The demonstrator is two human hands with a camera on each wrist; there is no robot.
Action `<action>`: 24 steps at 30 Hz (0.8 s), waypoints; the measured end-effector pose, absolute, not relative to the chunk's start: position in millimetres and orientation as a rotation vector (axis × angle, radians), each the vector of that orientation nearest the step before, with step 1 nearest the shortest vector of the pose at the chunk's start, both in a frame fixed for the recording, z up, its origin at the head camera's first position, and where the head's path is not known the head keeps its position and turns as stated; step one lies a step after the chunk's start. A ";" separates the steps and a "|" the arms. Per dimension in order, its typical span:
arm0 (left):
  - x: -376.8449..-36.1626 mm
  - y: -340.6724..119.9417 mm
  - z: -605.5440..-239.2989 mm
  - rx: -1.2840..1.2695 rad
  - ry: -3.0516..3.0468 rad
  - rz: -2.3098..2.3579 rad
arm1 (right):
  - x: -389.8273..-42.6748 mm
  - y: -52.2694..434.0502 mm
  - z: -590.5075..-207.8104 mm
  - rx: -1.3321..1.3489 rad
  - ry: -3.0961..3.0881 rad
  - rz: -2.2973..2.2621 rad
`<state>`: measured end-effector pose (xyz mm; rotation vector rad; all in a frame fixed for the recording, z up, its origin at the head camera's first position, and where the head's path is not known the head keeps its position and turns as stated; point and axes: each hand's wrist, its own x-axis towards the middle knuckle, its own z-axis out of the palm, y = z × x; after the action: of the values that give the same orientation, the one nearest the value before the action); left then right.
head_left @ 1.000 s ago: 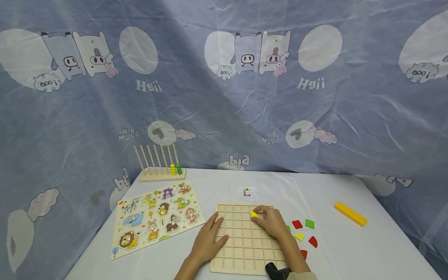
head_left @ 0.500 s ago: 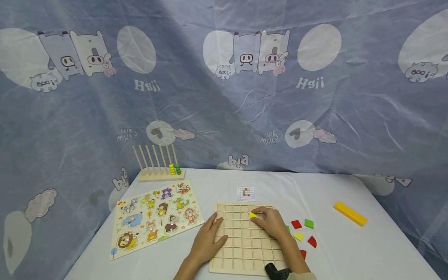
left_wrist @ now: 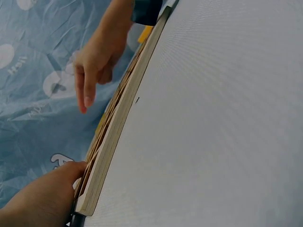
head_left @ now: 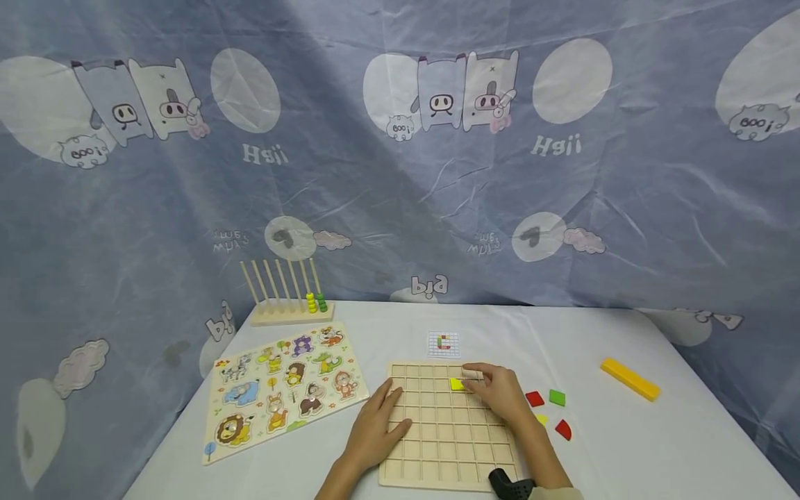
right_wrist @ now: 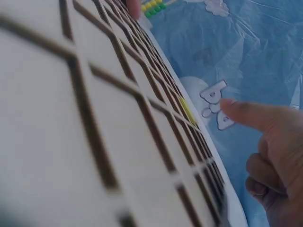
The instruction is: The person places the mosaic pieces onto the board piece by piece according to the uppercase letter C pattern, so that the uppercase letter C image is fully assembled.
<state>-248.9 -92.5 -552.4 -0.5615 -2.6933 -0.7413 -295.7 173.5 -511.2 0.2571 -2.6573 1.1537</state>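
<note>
The right hand [head_left: 500, 396] is laid over the far right part of the pale wooden grid board [head_left: 446, 451], its fingers extended and loosely together, with the index finger stretched out toward the small yellow square tile [head_left: 457, 384]. The tile is seated in a cell in the second row from the far edge, just left of the fingertips; whether it is actually touched cannot be told, and in the right wrist view the index finger [right_wrist: 246, 113] appears raised slightly off the board near the yellow tile [right_wrist: 187, 109]. Nothing is pinched by this hand.

The left hand [head_left: 375, 434] is pressed flat on the near left part of the board, fingers spread across the cells, apparently so that the board is kept from sliding on the desk [head_left: 625, 458] while the other hand works. In the left wrist view the board's edge [left_wrist: 113, 142] is seen side-on with that hand [left_wrist: 42, 198] at its corner.

To the right of the board, loose red, green and yellow flat pieces [head_left: 550, 410] are left within easy reach. A small printed pattern card [head_left: 443, 344] is placed just beyond the board's far edge, facing the person, seemingly as a reference. Further out, a yellow rectangular block [head_left: 630, 379] lies at the right, an animal peg puzzle board [head_left: 284, 389] at the left, and a wooden rod abacus with yellow and green beads [head_left: 290, 298] behind it.
</note>
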 end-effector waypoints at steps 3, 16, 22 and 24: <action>-249.3 -90.4 -551.7 -0.562 -2.696 -0.746 | -291.9 187.1 -498.7 0.270 -2.623 1.138; -248.5 -89.9 -554.4 -0.554 -2.696 -0.738 | -278.9 264.1 -471.0 0.282 -2.585 0.933; -248.8 -90.3 -553.9 -0.559 -2.679 -0.719 | -277.2 286.2 -488.8 0.177 -2.700 0.951; -248.7 -90.8 -553.4 -0.561 -2.677 -0.712 | -276.8 292.2 -495.1 0.164 -2.755 0.947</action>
<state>-248.7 -90.8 -553.4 -0.5612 -2.6766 -0.7124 -276.8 292.2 -495.1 0.1644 -2.7550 0.9467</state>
